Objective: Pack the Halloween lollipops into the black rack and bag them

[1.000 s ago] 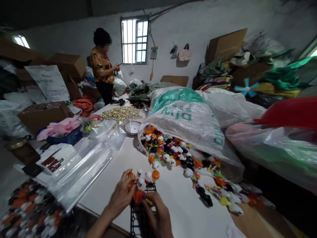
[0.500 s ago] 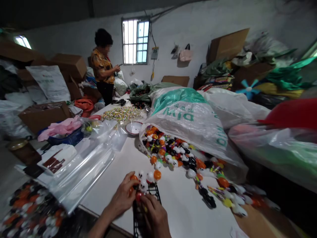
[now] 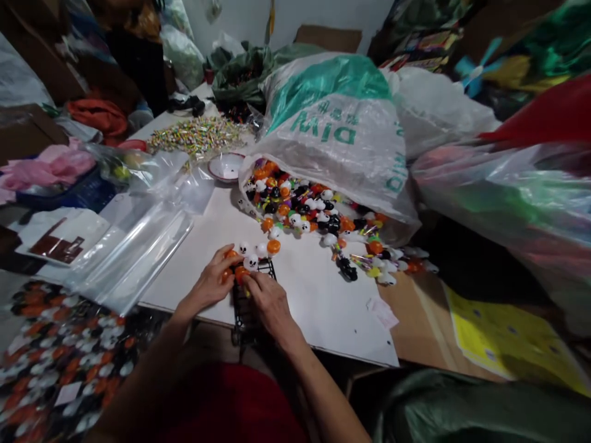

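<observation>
Taking the hands as the dial's centre, I see a heap of orange, black and white pieces [image 3: 69, 360] at eight o'clock. Glossy clear plastic sheets [image 3: 132, 261] cover the white counter [image 3: 318, 317] at nine to ten. My left hand [image 3: 207, 284] is half curled around shiny orange balls [image 3: 226, 275]; I can't tell whether it grips them. Beside it, a round orange ball [image 3: 241, 274] sits over a black grid rack [image 3: 242, 311], at the fingertips of my right hand [image 3: 268, 300], nearly closed in a pinch on it. White skull-faced balls [image 3: 250, 262] crowd just ahead, at twelve. At one, a bulky white-and-green woven sack [image 3: 337, 132] blocks the far counter, spilling mixed pieces [image 3: 318, 212] towards two. A flat yellow sheet [image 3: 512, 338] lies past three.
</observation>
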{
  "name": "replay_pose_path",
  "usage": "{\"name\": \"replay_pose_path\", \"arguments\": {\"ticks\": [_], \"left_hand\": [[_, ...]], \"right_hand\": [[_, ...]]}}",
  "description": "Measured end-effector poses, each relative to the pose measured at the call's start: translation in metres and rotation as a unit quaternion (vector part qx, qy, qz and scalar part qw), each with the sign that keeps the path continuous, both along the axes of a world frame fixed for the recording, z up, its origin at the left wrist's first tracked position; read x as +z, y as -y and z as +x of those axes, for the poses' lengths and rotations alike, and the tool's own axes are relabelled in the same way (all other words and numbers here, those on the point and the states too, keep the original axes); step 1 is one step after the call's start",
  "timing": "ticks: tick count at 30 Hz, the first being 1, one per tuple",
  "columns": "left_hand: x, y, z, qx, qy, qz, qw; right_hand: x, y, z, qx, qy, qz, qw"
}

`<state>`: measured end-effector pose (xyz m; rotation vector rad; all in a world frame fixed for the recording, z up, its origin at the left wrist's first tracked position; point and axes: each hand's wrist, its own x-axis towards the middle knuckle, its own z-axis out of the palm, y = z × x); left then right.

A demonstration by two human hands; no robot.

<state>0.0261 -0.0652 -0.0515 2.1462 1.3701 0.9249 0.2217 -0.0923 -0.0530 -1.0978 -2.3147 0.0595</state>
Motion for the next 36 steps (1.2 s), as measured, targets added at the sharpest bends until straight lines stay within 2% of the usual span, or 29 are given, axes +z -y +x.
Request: {"name": "replay_pose_path", "arguments": {"ticks": [5,8,12,18,20,22,24,27,30,32,33,34,36], "left_hand": [[0.004,0.001,-0.001,-0.004,-0.001,-0.014,1.0],[0.004,0.0,-0.001,-0.006,0.009,-0.014,1.0],[0.002,-0.001,-0.001,-0.019,0.017,-0.017,1.0],[0.001,-0.002,-0.002,-0.019,0.009,-0.017,1.0],[0.002,-0.002,-0.002,-0.019,0.004,-0.018,1.0],[0.005,-0.003,-0.001,-0.011,-0.002,-0.02,1.0],[0.007,-0.005,0.0,0.001,-0.004,-0.018,1.0],[0.007,-0.005,0.001,0.041,0.022,0.004,0.999],[0.001,-0.002,0.001,0.121,0.111,0.011,0.986],[0.0,0.001,0.001,0.157,0.151,0.007,0.976],[0.0,0.001,0.002,0.166,0.151,0.01,0.974],[0.002,0.0,0.004,0.172,0.136,0.017,0.976],[0.009,-0.005,0.01,0.168,0.075,0.032,0.982]], "right_hand": [[-0.003,0.002,0.007,0.023,-0.022,-0.007,0.999],[-0.001,0.002,0.01,0.06,-0.052,-0.029,0.996],[0.009,-0.009,0.004,0.083,-0.066,-0.035,0.994],[0.031,-0.03,-0.009,0.063,0.0,-0.069,0.996],[0.038,-0.026,-0.005,0.068,-0.036,-0.078,0.994],[0.04,-0.017,0.004,0.066,-0.117,-0.108,0.985],[0.036,-0.007,0.021,0.024,-0.2,-0.161,0.966],[0.021,-0.002,0.059,-0.133,-0.258,-0.24,0.927],[0.008,-0.01,0.097,-0.352,-0.197,-0.266,0.875],[0.004,-0.016,0.106,-0.447,-0.118,-0.257,0.849],[0.003,-0.019,0.101,-0.449,-0.091,-0.248,0.854],[0.001,-0.021,0.091,-0.415,-0.078,-0.237,0.875],[-0.005,-0.024,0.057,-0.275,-0.077,-0.212,0.935]]}}
